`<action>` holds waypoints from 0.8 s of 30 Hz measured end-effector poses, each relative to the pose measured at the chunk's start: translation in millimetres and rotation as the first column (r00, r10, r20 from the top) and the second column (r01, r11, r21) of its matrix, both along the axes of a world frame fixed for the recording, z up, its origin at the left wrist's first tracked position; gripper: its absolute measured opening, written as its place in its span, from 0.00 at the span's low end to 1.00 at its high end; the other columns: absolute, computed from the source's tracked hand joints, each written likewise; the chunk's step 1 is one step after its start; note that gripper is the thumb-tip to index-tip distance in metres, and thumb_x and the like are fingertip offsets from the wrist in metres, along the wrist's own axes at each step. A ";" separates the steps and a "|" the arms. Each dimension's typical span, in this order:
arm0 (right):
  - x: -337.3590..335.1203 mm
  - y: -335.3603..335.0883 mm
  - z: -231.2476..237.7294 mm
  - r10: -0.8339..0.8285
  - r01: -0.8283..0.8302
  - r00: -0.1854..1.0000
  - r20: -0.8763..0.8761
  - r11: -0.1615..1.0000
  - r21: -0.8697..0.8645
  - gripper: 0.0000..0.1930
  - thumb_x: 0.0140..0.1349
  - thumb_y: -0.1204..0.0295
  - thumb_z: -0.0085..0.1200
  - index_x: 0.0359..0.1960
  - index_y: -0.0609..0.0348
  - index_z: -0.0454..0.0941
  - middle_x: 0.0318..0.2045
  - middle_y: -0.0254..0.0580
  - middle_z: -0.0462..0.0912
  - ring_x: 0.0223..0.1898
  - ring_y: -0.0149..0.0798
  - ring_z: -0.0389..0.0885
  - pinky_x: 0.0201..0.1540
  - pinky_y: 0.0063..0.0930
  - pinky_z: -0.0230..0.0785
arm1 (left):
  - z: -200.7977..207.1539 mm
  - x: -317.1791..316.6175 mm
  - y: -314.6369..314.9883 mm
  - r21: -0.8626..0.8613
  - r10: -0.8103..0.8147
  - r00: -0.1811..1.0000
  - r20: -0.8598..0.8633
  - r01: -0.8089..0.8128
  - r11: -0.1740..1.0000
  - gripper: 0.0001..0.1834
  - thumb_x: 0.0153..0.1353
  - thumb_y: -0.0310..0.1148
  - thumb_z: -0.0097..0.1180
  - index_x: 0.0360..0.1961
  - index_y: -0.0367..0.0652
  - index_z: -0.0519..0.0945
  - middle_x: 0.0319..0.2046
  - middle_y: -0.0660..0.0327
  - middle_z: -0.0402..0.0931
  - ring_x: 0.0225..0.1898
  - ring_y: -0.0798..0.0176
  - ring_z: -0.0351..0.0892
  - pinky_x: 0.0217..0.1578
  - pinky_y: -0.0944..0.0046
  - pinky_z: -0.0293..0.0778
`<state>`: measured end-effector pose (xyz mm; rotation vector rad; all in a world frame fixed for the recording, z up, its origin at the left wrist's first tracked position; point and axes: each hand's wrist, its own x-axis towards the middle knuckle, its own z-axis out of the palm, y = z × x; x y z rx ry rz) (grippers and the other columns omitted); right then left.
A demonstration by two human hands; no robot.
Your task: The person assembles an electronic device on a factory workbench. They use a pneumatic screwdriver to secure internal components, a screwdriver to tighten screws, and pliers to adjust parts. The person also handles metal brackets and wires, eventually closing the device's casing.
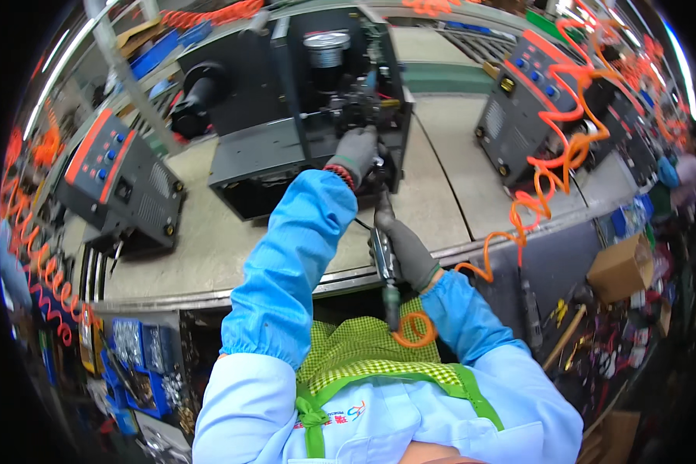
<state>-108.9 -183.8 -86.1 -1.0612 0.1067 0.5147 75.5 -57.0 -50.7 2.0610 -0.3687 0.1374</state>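
Note:
A dark grey machine cabinet (259,143) stands open on the workbench before me, its inner compartment facing me. My left hand (356,151), in a grey glove, reaches into that compartment below a dark mechanism (356,104). Its fingers look curled; what they hold is blurred and partly hidden. My right hand (411,249), also gloved, is wrapped round a silver air screwdriver (383,259) at the bench's front edge. The tool's front end points up toward the compartment, close to my left hand. Inside the cabinet, a wire spool (326,52) sits above the mechanism.
Grey machines with orange-edged control panels stand at left (124,182) and right (526,100). An orange coiled hose (545,185) hangs over the right side. Blue parts bins (143,363) lie at lower left, a cardboard box (622,267) at right.

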 end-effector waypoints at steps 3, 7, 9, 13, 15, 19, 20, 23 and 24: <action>-43.7 -56.4 19.3 0.077 -0.050 0.993 0.091 0.960 -0.274 0.20 0.62 0.53 0.52 0.43 0.56 0.64 0.23 0.34 0.72 0.19 0.30 0.74 0.22 0.26 0.71 | -23.0 20.4 15.1 0.326 0.038 0.906 0.422 -0.190 0.926 0.17 0.67 0.41 0.40 0.33 0.41 0.76 0.25 0.60 0.77 0.24 0.61 0.77 0.26 0.57 0.75; -114.0 -173.3 65.8 -0.077 0.301 0.909 0.411 0.802 -0.516 0.28 0.52 0.65 0.61 0.55 0.56 0.64 0.30 0.31 0.72 0.28 0.27 0.73 0.30 0.24 0.69 | 29.7 -31.4 -19.2 -0.476 0.015 0.952 -0.307 -0.167 0.864 0.15 0.65 0.39 0.43 0.32 0.40 0.76 0.18 0.63 0.74 0.17 0.67 0.69 0.19 0.64 0.64; -148.6 -213.6 117.0 -0.091 0.371 0.906 0.413 0.638 -0.675 0.26 0.48 0.65 0.63 0.49 0.61 0.70 0.31 0.33 0.75 0.34 0.28 0.74 0.38 0.27 0.70 | 35.0 -41.7 -15.2 -0.574 -0.109 0.937 -0.332 -0.109 0.811 0.16 0.65 0.40 0.41 0.32 0.40 0.76 0.17 0.64 0.72 0.15 0.71 0.66 0.16 0.68 0.60; -193.9 -298.4 138.7 0.071 0.456 0.889 0.453 -0.022 -0.890 0.19 0.48 0.67 0.59 0.41 0.59 0.72 0.27 0.35 0.76 0.35 0.31 0.76 0.39 0.29 0.69 | 16.8 -81.6 -31.9 -0.601 -0.297 0.917 -0.267 0.083 0.795 0.17 0.68 0.42 0.40 0.35 0.40 0.76 0.17 0.65 0.72 0.14 0.71 0.68 0.15 0.70 0.63; -192.1 -318.6 131.5 0.194 0.397 0.915 0.355 -0.259 -0.881 0.15 0.47 0.71 0.58 0.39 0.55 0.74 0.28 0.36 0.78 0.37 0.39 0.78 0.45 0.36 0.69 | 10.2 -103.3 -28.2 -0.560 -0.367 0.880 -0.302 0.148 0.815 0.17 0.69 0.43 0.41 0.40 0.39 0.74 0.21 0.63 0.74 0.17 0.71 0.69 0.17 0.71 0.65; -160.3 -335.2 105.6 0.501 0.388 0.860 0.101 -0.512 -0.766 0.17 0.43 0.74 0.59 0.38 0.49 0.76 0.37 0.37 0.79 0.47 0.47 0.75 0.60 0.46 0.58 | -22.7 -133.4 6.8 -0.349 -0.359 0.892 -0.273 0.255 0.902 0.18 0.69 0.42 0.42 0.44 0.38 0.74 0.26 0.62 0.74 0.26 0.71 0.72 0.26 0.71 0.69; -146.4 -339.4 96.5 0.580 0.406 0.814 0.036 -0.523 -0.750 0.18 0.42 0.75 0.59 0.39 0.48 0.77 0.39 0.37 0.79 0.50 0.48 0.73 0.63 0.47 0.54 | -23.9 -147.6 18.7 -0.353 -0.379 0.872 -0.310 0.265 0.897 0.16 0.69 0.39 0.42 0.46 0.37 0.73 0.28 0.61 0.75 0.32 0.69 0.74 0.35 0.68 0.73; -117.1 -364.2 61.0 0.714 0.418 0.682 -0.160 -0.560 -0.715 0.21 0.41 0.74 0.61 0.42 0.45 0.79 0.45 0.39 0.76 0.59 0.48 0.65 0.67 0.52 0.45 | -45.3 -180.4 56.9 -0.461 -0.396 0.856 -0.334 0.218 0.860 0.13 0.69 0.35 0.43 0.47 0.36 0.71 0.30 0.60 0.75 0.32 0.69 0.76 0.37 0.66 0.75; -112.5 -367.1 48.5 0.725 0.446 0.660 -0.196 -0.589 -0.674 0.12 0.54 0.69 0.54 0.41 0.41 0.80 0.45 0.37 0.77 0.58 0.45 0.66 0.70 0.56 0.36 | -52.7 -191.8 73.7 -0.438 -0.379 0.854 -0.357 0.205 0.875 0.13 0.69 0.35 0.43 0.47 0.37 0.70 0.29 0.58 0.76 0.30 0.68 0.77 0.34 0.66 0.76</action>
